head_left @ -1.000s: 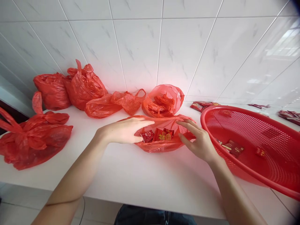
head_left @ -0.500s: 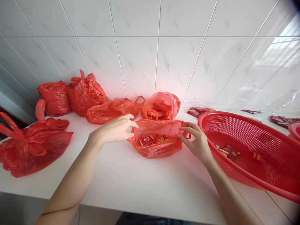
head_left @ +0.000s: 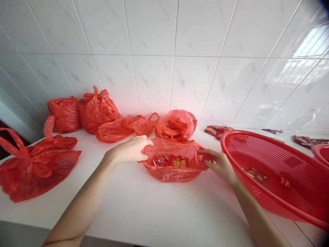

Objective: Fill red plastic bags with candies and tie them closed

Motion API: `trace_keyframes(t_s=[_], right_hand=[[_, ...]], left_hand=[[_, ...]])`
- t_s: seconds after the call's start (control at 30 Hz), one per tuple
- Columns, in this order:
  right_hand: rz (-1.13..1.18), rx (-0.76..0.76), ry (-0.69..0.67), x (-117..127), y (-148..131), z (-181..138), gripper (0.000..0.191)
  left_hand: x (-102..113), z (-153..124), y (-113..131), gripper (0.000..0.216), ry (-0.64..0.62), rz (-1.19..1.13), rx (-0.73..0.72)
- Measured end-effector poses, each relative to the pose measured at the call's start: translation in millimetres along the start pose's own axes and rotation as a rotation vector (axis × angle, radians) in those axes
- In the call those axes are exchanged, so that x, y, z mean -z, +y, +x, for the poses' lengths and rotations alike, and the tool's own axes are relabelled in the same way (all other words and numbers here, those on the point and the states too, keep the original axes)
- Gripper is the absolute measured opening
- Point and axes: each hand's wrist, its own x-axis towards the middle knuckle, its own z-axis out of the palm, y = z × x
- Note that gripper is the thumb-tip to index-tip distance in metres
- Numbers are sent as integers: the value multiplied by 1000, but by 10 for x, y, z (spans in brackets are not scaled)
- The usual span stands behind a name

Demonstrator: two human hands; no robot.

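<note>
A thin red plastic bag [head_left: 174, 175] lies on the white table with its mouth spread wide. Inside it show several small red packets [head_left: 178, 161], some with yellow lettering. My left hand [head_left: 132, 150] grips the bag's left edge, thumb inside the mouth and fingers over the rim. At the opposite side my right hand [head_left: 218, 165] pinches the right edge between thumb and fingers. Directly behind this bag sits another red bag [head_left: 177, 125], its opening facing me and crumpled red plastic within.
A large red perforated basket [head_left: 269, 145] with a few packets stands tilted at the right. Snack packets [head_left: 218, 131] lie behind it by the tiled wall. Tied red bags [head_left: 99, 111] line the back left, a knotted one [head_left: 41, 164] lies nearer, and a flat bag [head_left: 128, 127] rests at the back.
The bag's mouth is stretched wider, and both hands now hold its edges; the left fingers have closed on the rim. The whole scene sits slightly lower in view.
</note>
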Motion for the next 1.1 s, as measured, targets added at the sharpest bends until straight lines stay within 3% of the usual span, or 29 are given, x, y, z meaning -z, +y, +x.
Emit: trace_keyframes(t_s=[0.13, 0.3, 0.4, 0.5, 0.67, 0.8, 0.93, 1.0, 1.1], right_hand=[[220, -51, -59, 76, -105, -27, 36], [336, -81, -53, 100, -128, -28, 27], [532, -93, -16, 88, -164, 7, 21], [720, -86, -7, 75, -250, 66, 27], [842, -109, -97, 76, -404, 170, 43], [853, -150, -124, 41, -472, 291, 36], [809, -105, -91, -76, -542, 474, 25], [651, -16, -38, -132, -606, 557, 24], [220, 164, 144, -157, -757, 636, 22]], left_hand=[[52, -55, 45, 58, 130, -69, -72], [89, -91, 12, 48, 267, -154, -95], [112, -110, -41, 41, 341, -177, -89], [141, -129, -37, 33, 417, -225, -81], [181, -135, 89, 27, 562, -596, -203], [163, -86, 180, 16, 690, -808, -400], [57, 11, 248, 13, 845, -633, -511], [-2, 60, 284, 16, 916, -502, -531], [-49, 109, 322, 17, 1002, -332, -531]])
